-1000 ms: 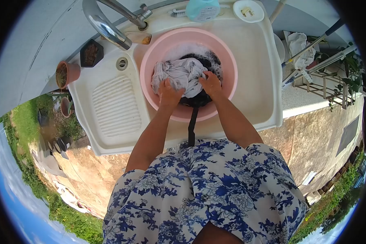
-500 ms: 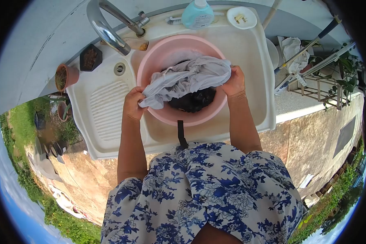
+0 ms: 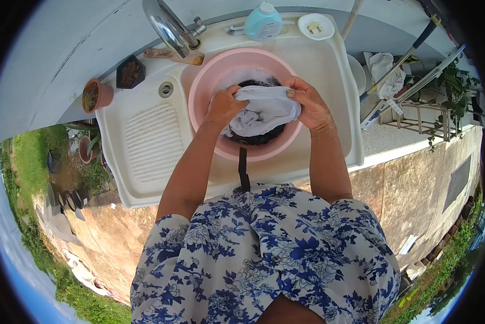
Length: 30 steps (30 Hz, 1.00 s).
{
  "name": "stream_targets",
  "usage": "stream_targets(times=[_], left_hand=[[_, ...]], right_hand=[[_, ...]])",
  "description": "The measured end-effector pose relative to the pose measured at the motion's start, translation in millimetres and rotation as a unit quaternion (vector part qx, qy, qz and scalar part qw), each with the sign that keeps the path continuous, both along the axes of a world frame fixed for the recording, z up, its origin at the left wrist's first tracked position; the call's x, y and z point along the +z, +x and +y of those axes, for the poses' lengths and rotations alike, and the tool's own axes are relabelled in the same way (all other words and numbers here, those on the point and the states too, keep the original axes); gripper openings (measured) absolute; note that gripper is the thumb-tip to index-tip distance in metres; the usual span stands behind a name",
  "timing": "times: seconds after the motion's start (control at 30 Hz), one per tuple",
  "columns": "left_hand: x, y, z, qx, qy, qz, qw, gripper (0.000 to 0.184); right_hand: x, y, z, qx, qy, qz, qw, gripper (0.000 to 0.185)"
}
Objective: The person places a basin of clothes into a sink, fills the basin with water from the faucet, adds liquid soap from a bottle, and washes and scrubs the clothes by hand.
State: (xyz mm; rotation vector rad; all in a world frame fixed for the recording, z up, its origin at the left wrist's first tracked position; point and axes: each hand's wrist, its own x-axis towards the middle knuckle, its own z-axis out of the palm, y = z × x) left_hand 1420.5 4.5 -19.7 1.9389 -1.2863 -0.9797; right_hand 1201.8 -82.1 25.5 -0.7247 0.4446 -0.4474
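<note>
One pale cloth (image 3: 264, 112), bunched and partly stretched, held up at the mouth of a pink basin (image 3: 200, 81), over dark fabric (image 3: 263, 137) and white suds (image 3: 248, 75). At its left edge, the left hand (image 3: 224, 108), fingers curled in and closed on the weave; at its right edge, the right hand (image 3: 310, 106), pinching, thumb on top, fingers mostly hidden behind. Fairly narrow spread, with just the cloth between. Tightness of either grip: cannot tell.

Step in hand, by judgement: working the cloth between both hands above the sudsy contents, edges gripped, middle loosely folded. Next move, probably calling for both edges kept in hand, the cloth within the rim, and clear of the dark fabric beneath.

Around the basin, a white sink (image 3: 337, 135), with a ribbed washboard (image 3: 153, 143) and a drain (image 3: 166, 89) to the left. Near the basin's close rim, a black strip (image 3: 243, 170), reaching toward the floral clothing (image 3: 307, 254); origin unclear. Along the back edge, a curved faucet (image 3: 169, 27), a brush (image 3: 235, 31), a light-blue bottle (image 3: 263, 25) and a white dish (image 3: 310, 33) with small pieces inside. Farther left, a terracotta pot (image 3: 106, 96) beside a black one (image 3: 138, 79); well off to the right, long handles (image 3: 403, 60), leaning near a slatted rack (image 3: 423, 126).
</note>
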Motion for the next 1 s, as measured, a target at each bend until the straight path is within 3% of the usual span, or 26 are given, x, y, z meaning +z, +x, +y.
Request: stream_targets(times=[0.03,0.07,0.1,0.13,0.2,0.23,0.3,0.33,0.37,0.4,0.43,0.47,0.5,0.57,0.63,0.67,0.7,0.77,0.87,0.9,0.93,0.97,1.0], left_hand=[[13.9,11.2,2.1,-0.002,-0.001,-0.002,1.000,0.026],[29.1,23.9,5.6,0.032,0.018,0.176,0.984,0.025],[46.2,29.4,9.2,0.069,0.038,0.348,0.934,0.025],[61.4,27.6,9.6,0.071,0.039,0.344,0.935,0.025],[85.3,18.3,9.7,0.088,-0.015,0.484,0.871,0.025],[90.2,16.3,11.5,0.085,-0.016,0.482,0.872,0.025],[97.6,13.3,15.3,0.103,-0.092,0.597,0.790,0.029],[98.2,14.4,17.8,0.103,-0.096,0.595,0.791,0.029],[95.7,16.8,22.4,0.152,-0.124,0.589,0.784,0.031],[90.5,18.9,28.0,0.202,-0.147,0.581,0.774,0.034],[81.1,24.5,31.1,0.203,-0.148,0.581,0.774,0.034],[66.6,32.6,32.6,0.228,-0.116,0.575,0.778,0.036],[50.2,36.9,32.9,0.253,-0.083,0.567,0.779,0.038],[23.5,22.4,22.5,0.246,-0.089,0.593,0.762,0.037],[10.4,-9.1,7.5,0.308,-0.119,0.507,0.796,0.031],[18.5,-31.3,1.9,0.210,-0.166,0.268,0.926,0.024],[30.9,-55.8,-0.2,0.094,-0.194,0.005,0.976,0.019],[37.8,-93.3,-1.4,-0.086,-0.263,-0.232,0.933,0.014],[38.5,-105.3,-8.9,-0.116,-0.270,-0.290,0.911,0.016],[20.0,-95.2,-20.1,-0.029,-0.248,-0.289,0.924,0.016],[-7.8,-76.9,-33.3,0.059,-0.222,-0.286,0.930,0.016],[-33.5,-53.4,-41.5,0.072,-0.202,-0.331,0.919,0.015],[-48.7,-34.8,-43.7,0.085,-0.182,-0.376,0.905,0.015]], right_hand=[[-3.1,-7.3,-3.5,-0.036,-0.060,0.072,0.995,0.023],[-7.7,-9.4,-3.8,-0.069,-0.117,0.143,0.980,0.026],[-19.4,-7.4,0.4,-0.068,-0.113,0.141,0.981,0.026],[-32.3,-3.4,5.0,-0.022,-0.222,0.203,0.953,0.031],[-33.4,6.3,16.4,0.053,-0.421,0.339,0.840,0.043],[-40.3,12.0,19.6,0.050,-0.422,0.338,0.840,0.043],[-78.9,20.9,25.9,0.002,-0.413,0.385,0.826,0.040],[-88.3,24.3,24.4,-0.017,-0.359,0.326,0.875,0.031],[-96.5,21.8,20.5,-0.015,-0.361,0.323,0.875,0.031],[-86.1,19.4,20.4,-0.078,-0.198,0.187,0.959,0.029],[-72.8,16.6,19.1,-0.139,-0.027,0.042,0.989,0.027],[-60.1,12.4,18.6,-0.156,0.040,-0.064,0.985,0.027],[-52.1,16.4,15.9,-0.155,0.038,-0.064,0.985,0.027],[-41.8,36.0,15.9,-0.199,0.260,-0.160,0.931,0.032],[-82.5,59.1,7.2,-0.200,0.275,-0.102,0.935,0.029],[-98.0,66.6,2.0,-0.204,0.288,-0.047,0.934,0.027],[-99.4,66.0,1.6,-0.199,0.289,-0.047,0.935,0.027],[-101.9,61.2,6.1,-0.163,0.196,0.010,0.967,0.028],[-94.4,59.4,30.6,-0.202,0.199,-0.009,0.959,0.023],[-91.6,64.7,33.2,-0.224,0.196,-0.023,0.955,0.022],[-110.3,80.0,25.9,-0.176,0.349,-0.170,0.904,0.022],[-95.0,84.7,28.8,-0.174,0.350,-0.167,0.905,0.022],[-63.8,87.7,31.5,-0.161,0.345,-0.035,0.924,0.021]])
